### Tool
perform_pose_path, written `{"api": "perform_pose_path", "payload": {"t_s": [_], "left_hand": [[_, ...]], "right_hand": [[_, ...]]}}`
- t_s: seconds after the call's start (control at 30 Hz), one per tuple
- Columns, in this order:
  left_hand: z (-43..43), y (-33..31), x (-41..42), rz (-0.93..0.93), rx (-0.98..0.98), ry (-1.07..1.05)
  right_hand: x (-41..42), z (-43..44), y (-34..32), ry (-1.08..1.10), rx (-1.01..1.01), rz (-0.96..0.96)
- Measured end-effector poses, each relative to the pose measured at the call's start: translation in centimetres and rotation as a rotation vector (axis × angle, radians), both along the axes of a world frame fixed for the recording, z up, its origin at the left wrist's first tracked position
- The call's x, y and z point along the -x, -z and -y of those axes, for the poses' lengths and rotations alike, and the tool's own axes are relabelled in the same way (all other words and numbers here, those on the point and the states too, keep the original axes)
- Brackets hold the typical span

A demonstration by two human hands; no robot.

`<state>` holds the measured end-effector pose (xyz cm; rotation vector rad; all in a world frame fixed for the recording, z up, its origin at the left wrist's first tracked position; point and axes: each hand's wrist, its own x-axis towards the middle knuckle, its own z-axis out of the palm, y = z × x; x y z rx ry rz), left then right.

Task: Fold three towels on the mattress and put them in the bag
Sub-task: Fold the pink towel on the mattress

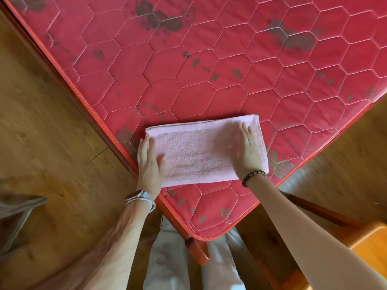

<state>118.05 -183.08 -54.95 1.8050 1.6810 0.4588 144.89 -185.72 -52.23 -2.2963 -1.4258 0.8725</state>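
Pink terry towel [194, 155] is lying folded into a long rectangle on the red quilted mattress [209, 59], close to the corner nearest the person. Its long side is running roughly left to right, with a smooth hem band showing along the far edge.

Left hand [149, 164] is resting flat on the towel's left end, fingers straight and together, thumb angled out onto the terry. Right hand [249, 151] is pressing flat on the right end, fingers extended and slightly spread. Neither hand is pinching cloth.

Left wrist is wearing a watch [138, 194] and thin bangles. Right wrist is wearing a dark bead bracelet [254, 177], and a ring [250, 141] is showing on one right finger.

Writing: faded grey print is running across the mattress cover, with rose motifs and characters too worn to read. One Latin word [291, 141] right of the towel is starting "Love"; the remainder is illegible.

Wooden floor [52, 132] is surrounding the mattress corner. An orange stool [368, 243] is sitting at lower right; a blurred grey object [18, 208] is showing at the left edge, identity unclear.
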Motion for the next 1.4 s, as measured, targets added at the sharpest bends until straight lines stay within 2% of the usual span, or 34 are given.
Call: {"api": "perform_pose_path", "payload": {"t_s": [0.1,0.23,0.33,0.47,0.57,0.67,0.8,0.9,1.03,1.1,1.17,1.23,1.4], "left_hand": [[0.9,-1.2,0.4,0.148,0.099,-0.128],[0.7,-1.9,0.3,0.241,0.211,-0.323],[0.5,-2.5,0.1,0.318,0.338,-0.453],[0.2,-2.9,0.3,0.351,0.473,-0.513],[-0.1,-3.7,0.4,0.401,0.518,-0.466],[-0.4,-5.3,-0.2,0.441,0.476,-0.336],[-0.5,-7.5,-2.2,0.507,0.449,-0.208],[-0.3,-8.6,-4.2,0.585,0.482,-0.13],[-0.3,-8.9,-6.5,0.666,0.573,0.014],[-0.3,-8.9,-7.7,0.69,0.609,0.02],[-0.3,-8.6,-8.9,0.603,0.544,-0.008],[-0.1,-7.7,-10.1,0.443,0.362,-0.018],[0.2,-5.1,-11.7,0.293,0.079,-0.024]], "right_hand": [[3.9,0.5,-1.6,0.073,-0.096,-0.292],[9.4,0.8,-2.7,0.087,-0.036,-0.527],[12.2,0.6,-2.6,0.066,0.031,-0.565],[13.8,0.2,-1.4,0.04,0.076,-0.54],[13.7,-0.3,-1.0,0.048,0.105,-0.543],[13.3,-1.0,-1.2,0.05,0.129,-0.555],[12.4,-2.1,-2.5,0.147,0.158,-0.732],[10.8,-3.0,-3.5,0.139,0.157,-0.836],[7.1,-3.5,-4.9,0.13,0.139,-0.855],[4.8,-3.3,-5.1,0.111,0.151,-0.764],[3.0,-2.7,-4.7,0.117,0.175,-0.641],[1.6,-2.2,-4.1,0.148,0.174,-0.564],[-0.3,-1.7,-3.6,0.151,0.133,-0.562]]}}
